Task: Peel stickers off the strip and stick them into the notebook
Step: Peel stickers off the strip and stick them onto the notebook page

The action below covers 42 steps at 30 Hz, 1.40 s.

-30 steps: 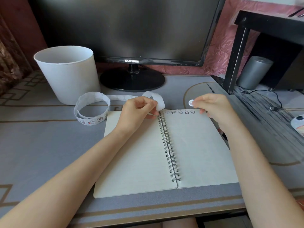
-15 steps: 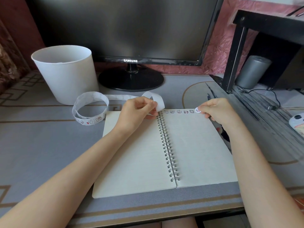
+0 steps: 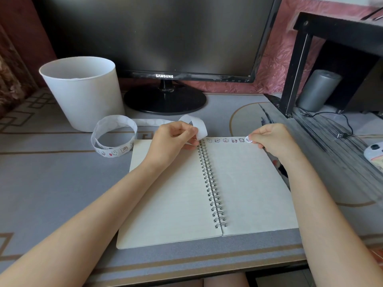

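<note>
Sticker strip is pinched at its end by the left hand above the notebook spine. The right hand pinches a round sticker at the right page's top edge, ending a row of stuck stickers. The strip's coil lies on the desk beside a white bin.
</note>
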Each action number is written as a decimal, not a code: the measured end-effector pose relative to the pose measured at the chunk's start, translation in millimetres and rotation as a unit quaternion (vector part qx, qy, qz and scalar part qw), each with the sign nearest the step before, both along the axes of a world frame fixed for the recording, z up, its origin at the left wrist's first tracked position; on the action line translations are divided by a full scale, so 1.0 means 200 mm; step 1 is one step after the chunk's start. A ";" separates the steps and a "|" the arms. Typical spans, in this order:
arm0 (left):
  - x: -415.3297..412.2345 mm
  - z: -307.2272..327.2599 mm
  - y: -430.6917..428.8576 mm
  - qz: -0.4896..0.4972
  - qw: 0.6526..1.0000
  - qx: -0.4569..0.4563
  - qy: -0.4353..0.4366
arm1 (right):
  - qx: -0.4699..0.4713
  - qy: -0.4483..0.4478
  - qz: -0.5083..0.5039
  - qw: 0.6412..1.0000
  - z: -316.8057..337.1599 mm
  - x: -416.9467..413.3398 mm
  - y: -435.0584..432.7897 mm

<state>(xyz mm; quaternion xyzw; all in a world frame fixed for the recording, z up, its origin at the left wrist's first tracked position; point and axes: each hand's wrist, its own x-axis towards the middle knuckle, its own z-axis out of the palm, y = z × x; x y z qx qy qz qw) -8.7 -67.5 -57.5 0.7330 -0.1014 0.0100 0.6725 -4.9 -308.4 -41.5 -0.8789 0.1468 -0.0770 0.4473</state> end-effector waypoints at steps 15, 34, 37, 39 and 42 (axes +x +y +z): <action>0.01 -0.01 0.00 0.001 1.000 0.000 -0.003 | -0.012 0.000 -0.001 1.000 0.00 0.00 0.01; 0.00 0.00 0.00 0.003 1.000 0.004 -0.003 | -0.024 0.005 -0.003 1.000 -0.01 0.00 0.01; 0.00 0.00 -0.01 0.003 1.000 0.005 -0.005 | -0.020 0.004 -0.001 1.000 -0.01 0.00 0.01; 0.00 0.00 0.00 0.002 1.000 0.003 -0.006 | -0.020 0.004 -0.001 1.000 -0.01 0.00 0.01; 0.00 0.01 0.00 0.002 1.000 0.005 -0.008 | -0.022 0.002 -0.001 1.000 -0.01 0.00 0.01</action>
